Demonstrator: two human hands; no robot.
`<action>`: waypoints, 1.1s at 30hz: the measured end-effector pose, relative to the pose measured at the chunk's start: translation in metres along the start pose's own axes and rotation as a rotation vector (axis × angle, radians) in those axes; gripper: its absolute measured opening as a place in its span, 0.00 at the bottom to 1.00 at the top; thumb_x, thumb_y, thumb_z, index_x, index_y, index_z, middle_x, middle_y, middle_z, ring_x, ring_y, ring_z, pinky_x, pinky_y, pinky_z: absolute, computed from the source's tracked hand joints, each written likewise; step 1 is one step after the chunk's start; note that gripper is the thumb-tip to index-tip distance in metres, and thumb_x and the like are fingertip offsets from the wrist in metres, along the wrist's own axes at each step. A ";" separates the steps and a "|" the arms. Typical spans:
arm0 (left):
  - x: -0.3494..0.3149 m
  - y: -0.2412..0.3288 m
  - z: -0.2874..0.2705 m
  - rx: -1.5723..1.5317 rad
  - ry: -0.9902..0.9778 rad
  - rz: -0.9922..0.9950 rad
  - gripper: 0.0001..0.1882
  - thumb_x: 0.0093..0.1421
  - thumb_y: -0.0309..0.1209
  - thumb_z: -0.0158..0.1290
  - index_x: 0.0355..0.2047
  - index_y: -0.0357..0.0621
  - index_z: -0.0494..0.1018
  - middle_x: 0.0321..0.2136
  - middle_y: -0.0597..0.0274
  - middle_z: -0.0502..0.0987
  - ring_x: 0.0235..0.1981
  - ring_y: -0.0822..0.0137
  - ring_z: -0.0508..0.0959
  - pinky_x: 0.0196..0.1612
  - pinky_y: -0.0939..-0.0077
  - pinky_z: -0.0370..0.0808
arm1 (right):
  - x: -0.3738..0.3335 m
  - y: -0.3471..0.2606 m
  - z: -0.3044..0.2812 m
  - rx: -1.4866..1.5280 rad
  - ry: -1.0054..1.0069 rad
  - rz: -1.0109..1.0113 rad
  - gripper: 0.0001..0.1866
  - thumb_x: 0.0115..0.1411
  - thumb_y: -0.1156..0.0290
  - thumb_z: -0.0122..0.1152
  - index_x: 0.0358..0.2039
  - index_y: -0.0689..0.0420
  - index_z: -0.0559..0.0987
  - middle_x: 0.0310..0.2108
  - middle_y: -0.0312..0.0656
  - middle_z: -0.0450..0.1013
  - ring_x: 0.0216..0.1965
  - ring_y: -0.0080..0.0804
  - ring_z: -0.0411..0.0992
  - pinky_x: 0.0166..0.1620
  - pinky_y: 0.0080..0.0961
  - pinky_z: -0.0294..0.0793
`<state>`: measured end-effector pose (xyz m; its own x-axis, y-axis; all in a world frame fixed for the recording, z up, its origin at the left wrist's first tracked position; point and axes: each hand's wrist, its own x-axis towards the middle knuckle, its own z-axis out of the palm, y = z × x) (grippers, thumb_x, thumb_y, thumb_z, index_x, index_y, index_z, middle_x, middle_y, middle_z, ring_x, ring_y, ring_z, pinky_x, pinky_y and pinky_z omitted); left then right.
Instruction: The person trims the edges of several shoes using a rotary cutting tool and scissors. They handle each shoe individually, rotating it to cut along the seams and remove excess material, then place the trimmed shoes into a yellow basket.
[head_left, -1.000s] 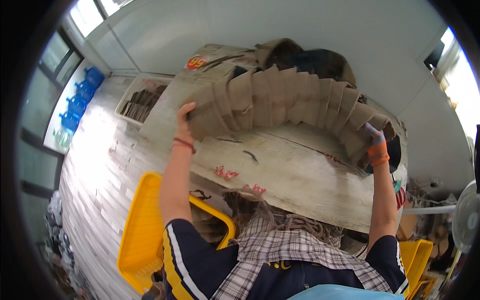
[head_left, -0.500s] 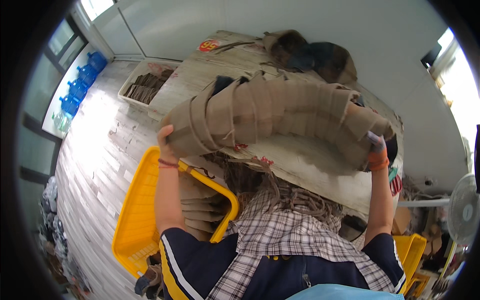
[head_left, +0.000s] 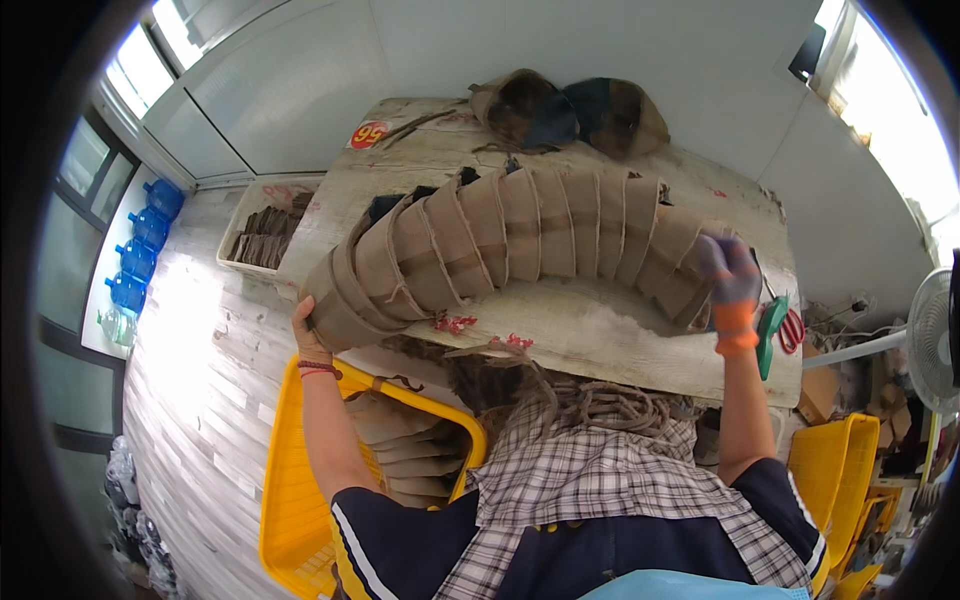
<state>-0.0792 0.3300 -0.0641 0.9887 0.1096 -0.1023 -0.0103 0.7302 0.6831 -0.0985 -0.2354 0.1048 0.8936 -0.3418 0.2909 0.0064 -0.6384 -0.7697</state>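
A long curved row of overlapping tan-brown fabric pieces [head_left: 520, 230] lies in an arc across the worn table [head_left: 590, 330]. My bare left hand [head_left: 310, 330], with a red band at the wrist, is closed on the row's left end, thumb on top and fingers underneath. My right hand [head_left: 732, 280], in a grey glove with an orange cuff, is at the row's right end. Motion smears its fingers, so I cannot tell whether it grips the fabric. Just right of it lie a green-handled tool [head_left: 771, 335] and red-handled scissors [head_left: 791, 330].
Two brown-and-navy fabric bundles [head_left: 570, 115] sit at the table's back. A yellow basket [head_left: 290, 480] with stacked fabric pieces stands at left below the table. A white bin [head_left: 238, 240] holds more pieces. A fan [head_left: 932, 340] and yellow crates [head_left: 835, 470] are on the right.
The fabric row, held up between both hands before, has come down onto the table. My right hand has turned and risen over the row's end. The view has shifted too.
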 end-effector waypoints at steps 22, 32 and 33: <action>0.017 0.021 0.069 0.103 -0.178 -0.089 0.33 0.48 0.41 0.55 0.53 0.38 0.66 0.50 0.49 0.71 0.49 0.52 0.72 0.55 0.57 0.69 | 0.049 -0.004 0.113 0.752 -0.768 0.141 0.28 0.43 0.77 0.73 0.47 0.65 0.73 0.43 0.41 0.75 0.44 0.30 0.73 0.49 0.28 0.73; 0.069 -0.046 0.010 -0.095 -0.127 -0.039 0.43 0.51 0.57 0.51 0.61 0.44 0.57 0.60 0.52 0.61 0.58 0.50 0.63 0.59 0.52 0.61 | 0.053 0.022 0.129 0.894 -0.849 0.404 0.25 0.48 0.77 0.69 0.47 0.64 0.72 0.40 0.43 0.76 0.40 0.30 0.75 0.46 0.27 0.76; 0.071 -0.044 0.009 -0.091 -0.119 -0.082 0.42 0.52 0.56 0.51 0.61 0.44 0.57 0.60 0.52 0.61 0.58 0.50 0.63 0.60 0.51 0.61 | 0.053 0.026 0.129 0.896 -0.822 0.422 0.25 0.48 0.77 0.69 0.47 0.65 0.72 0.39 0.43 0.76 0.40 0.30 0.75 0.46 0.27 0.76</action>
<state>-0.0071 0.3000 -0.0952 0.9974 -0.0293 -0.0651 0.0629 0.7923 0.6068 0.0069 -0.1814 0.0266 0.9108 0.3245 -0.2552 -0.3319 0.2076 -0.9202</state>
